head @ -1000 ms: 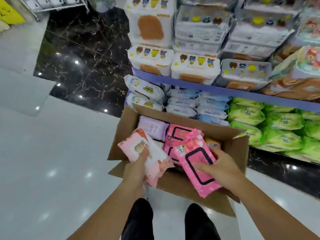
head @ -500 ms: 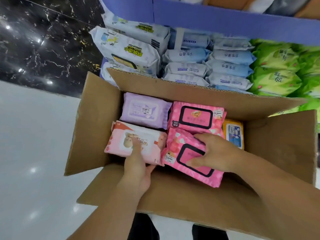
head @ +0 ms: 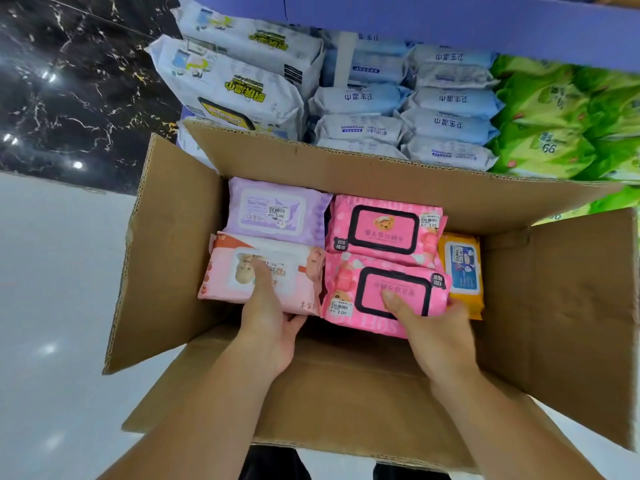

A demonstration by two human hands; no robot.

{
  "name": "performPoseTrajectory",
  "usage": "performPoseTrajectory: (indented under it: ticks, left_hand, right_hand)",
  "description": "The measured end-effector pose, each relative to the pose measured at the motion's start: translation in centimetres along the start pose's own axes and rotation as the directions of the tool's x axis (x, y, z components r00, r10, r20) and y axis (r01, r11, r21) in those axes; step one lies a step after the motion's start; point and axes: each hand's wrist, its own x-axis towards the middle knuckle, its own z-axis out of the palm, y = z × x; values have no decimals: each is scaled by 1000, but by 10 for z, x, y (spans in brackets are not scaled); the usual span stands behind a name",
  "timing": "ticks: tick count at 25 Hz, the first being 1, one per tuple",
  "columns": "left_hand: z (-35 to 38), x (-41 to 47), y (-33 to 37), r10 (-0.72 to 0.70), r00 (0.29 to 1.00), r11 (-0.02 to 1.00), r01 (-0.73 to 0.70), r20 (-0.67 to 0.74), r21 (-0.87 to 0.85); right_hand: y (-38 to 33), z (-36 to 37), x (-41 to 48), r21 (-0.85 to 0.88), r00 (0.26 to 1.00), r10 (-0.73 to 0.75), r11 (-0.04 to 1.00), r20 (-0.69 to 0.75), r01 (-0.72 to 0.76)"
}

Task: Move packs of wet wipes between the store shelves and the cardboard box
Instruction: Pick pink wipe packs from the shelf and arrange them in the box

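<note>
Cardboard is dominating the picture: the cardboard box [head: 166, 254] is sitting on the pale floor [head: 52, 289] with its flaps splayed wide, butted against the bottom shelf [head: 433, 19] at 12 o'clock, most likely so packs are travelling the shortest way.

At 8 o'clock inside it, the left hand [head: 268, 327] is pinching the pale pink pack [head: 221, 271], with a finger stretched over the lid and the thumb tucking under the near edge. That looks like a grip for seating it flat and square. The pack is lying tight against the lilac pack [head: 273, 211] at 10 o'clock, label up.

Moving right, the right hand [head: 436, 341] is clamping the near hot-pink pack [head: 343, 285] at 5 o'clock, one digit pressing on the black-framed lid and the others curling round the right end. Its near edge is riding slightly high, so I'd say it is not fully settled. It is overlapping the far hot-pink pack [head: 384, 226] at 1 o'clock.

An orange pack [head: 462, 271] is wedging into the gap at 3 o'clock.

Behind the box, white packs [head: 228, 88], blue packs [head: 450, 124] and green packs [head: 547, 133] are crowding the shelf.
</note>
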Motion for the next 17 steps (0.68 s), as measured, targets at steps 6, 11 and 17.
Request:
performPoseTrajectory:
  ticks: [6, 11, 17]
  left_hand:
    - [2, 7, 7, -67, 996, 990, 74, -61, 116]
    - [8, 4, 5, -14, 981, 998, 25, -195, 53]
    - [0, -9, 17, -40, 977, 994, 60, -209, 92]
  right_hand:
    - [5, 27, 25, -24, 999, -49, 998, 16, 50]
    - [9, 16, 30, -37, 990, -18, 999, 136, 24]
    - [18, 1, 18, 39, 987, -24, 999, 158, 18]
